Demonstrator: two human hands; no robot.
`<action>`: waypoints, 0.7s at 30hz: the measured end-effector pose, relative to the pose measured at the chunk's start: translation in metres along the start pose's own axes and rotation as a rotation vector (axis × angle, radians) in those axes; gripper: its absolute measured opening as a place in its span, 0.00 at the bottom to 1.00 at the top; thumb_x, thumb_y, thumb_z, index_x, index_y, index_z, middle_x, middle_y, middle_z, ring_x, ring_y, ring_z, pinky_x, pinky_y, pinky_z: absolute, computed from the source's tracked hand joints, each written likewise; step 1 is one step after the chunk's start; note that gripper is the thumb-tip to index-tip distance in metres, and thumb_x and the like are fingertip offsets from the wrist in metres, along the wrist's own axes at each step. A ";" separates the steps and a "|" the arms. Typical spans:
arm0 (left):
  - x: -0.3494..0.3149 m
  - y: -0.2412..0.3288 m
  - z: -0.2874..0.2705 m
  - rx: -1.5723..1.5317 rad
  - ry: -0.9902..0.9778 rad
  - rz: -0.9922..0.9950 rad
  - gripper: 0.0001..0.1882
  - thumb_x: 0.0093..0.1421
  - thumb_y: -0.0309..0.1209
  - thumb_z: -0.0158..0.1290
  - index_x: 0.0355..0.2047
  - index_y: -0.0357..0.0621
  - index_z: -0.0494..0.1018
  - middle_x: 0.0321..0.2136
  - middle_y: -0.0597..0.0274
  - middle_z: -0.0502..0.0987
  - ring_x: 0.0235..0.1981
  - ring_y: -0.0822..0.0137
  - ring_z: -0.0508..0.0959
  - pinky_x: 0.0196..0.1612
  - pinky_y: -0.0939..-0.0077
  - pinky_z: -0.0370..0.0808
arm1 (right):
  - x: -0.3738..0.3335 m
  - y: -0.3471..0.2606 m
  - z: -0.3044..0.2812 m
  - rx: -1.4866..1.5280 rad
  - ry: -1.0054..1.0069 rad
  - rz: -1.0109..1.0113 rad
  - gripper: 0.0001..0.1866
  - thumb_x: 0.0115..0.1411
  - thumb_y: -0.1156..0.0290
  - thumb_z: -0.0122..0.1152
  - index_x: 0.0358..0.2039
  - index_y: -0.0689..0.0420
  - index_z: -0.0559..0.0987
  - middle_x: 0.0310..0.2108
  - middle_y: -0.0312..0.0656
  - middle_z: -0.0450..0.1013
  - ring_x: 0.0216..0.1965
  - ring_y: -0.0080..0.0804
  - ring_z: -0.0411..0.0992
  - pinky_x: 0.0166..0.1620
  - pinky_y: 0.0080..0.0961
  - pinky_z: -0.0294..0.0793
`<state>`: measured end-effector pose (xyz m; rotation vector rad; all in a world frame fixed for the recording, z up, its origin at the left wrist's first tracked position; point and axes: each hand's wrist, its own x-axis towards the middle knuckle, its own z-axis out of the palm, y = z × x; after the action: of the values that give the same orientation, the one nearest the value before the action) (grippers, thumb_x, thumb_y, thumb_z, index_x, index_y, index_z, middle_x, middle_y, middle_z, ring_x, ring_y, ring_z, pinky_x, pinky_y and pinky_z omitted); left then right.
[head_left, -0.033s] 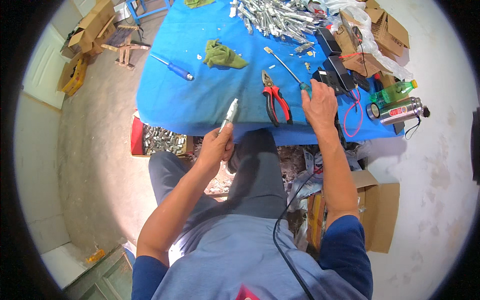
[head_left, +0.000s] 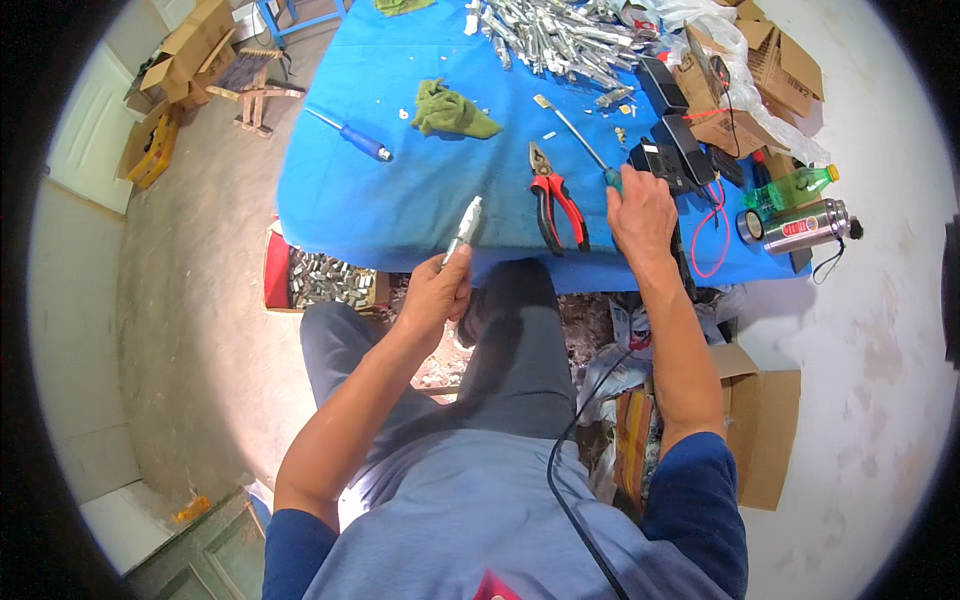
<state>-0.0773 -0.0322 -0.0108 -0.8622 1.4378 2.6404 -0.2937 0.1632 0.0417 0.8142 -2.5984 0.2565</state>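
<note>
My left hand (head_left: pixel 437 292) is closed round the lower end of a slim silvery-white metal rod-like piece (head_left: pixel 466 222). The piece tilts up and slightly right, in front of the table's near edge. My right hand (head_left: pixel 643 212) rests low over the table, its fingers closed at the teal handle of a screwdriver (head_left: pixel 582 138). The shaft points away to the upper left, and most of the handle is hidden under the fingers. Between the hands lie red-and-black pliers (head_left: pixel 556 198), jaws pointing away. Farther left are a blue-handled screwdriver (head_left: pixel 358 139) and a crumpled green cloth (head_left: pixel 450 110).
Many similar silvery pieces (head_left: pixel 550 38) are heaped at the back of the blue-covered table (head_left: pixel 340 210). Black boxes (head_left: pixel 680 150), a green bottle (head_left: pixel 795 190) and a steel flask (head_left: pixel 800 226) stand right. Below left is a box of small metal parts (head_left: pixel 330 278). A black cable (head_left: pixel 556 470) crosses my lap.
The whole view has shifted slightly. Both hands keep nearly the same places, the left one still with the silvery piece.
</note>
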 end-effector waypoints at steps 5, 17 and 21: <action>0.005 0.000 0.000 0.023 -0.006 0.011 0.20 0.64 0.49 0.55 0.30 0.46 0.66 0.20 0.71 0.62 0.16 0.80 0.57 0.18 0.83 0.52 | -0.005 0.008 0.011 -0.130 -0.102 -0.044 0.11 0.57 0.68 0.61 0.37 0.60 0.74 0.36 0.51 0.71 0.41 0.54 0.70 0.44 0.46 0.71; 0.008 -0.004 -0.003 0.296 0.106 0.143 0.20 0.64 0.49 0.56 0.30 0.46 0.67 0.18 0.75 0.63 0.15 0.82 0.60 0.17 0.84 0.55 | -0.082 -0.041 -0.069 0.936 -0.564 0.192 0.19 0.64 0.66 0.55 0.53 0.60 0.73 0.26 0.46 0.75 0.27 0.31 0.76 0.35 0.29 0.74; 0.014 -0.009 -0.006 0.370 0.112 0.189 0.21 0.62 0.49 0.57 0.30 0.45 0.67 0.18 0.75 0.63 0.15 0.82 0.60 0.17 0.84 0.55 | -0.112 -0.044 -0.070 0.965 -0.641 0.208 0.20 0.63 0.66 0.57 0.54 0.59 0.74 0.23 0.44 0.75 0.25 0.29 0.76 0.34 0.27 0.74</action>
<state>-0.0841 -0.0351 -0.0274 -0.8813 2.0416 2.3512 -0.1617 0.2043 0.0590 1.0244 -3.1080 1.6327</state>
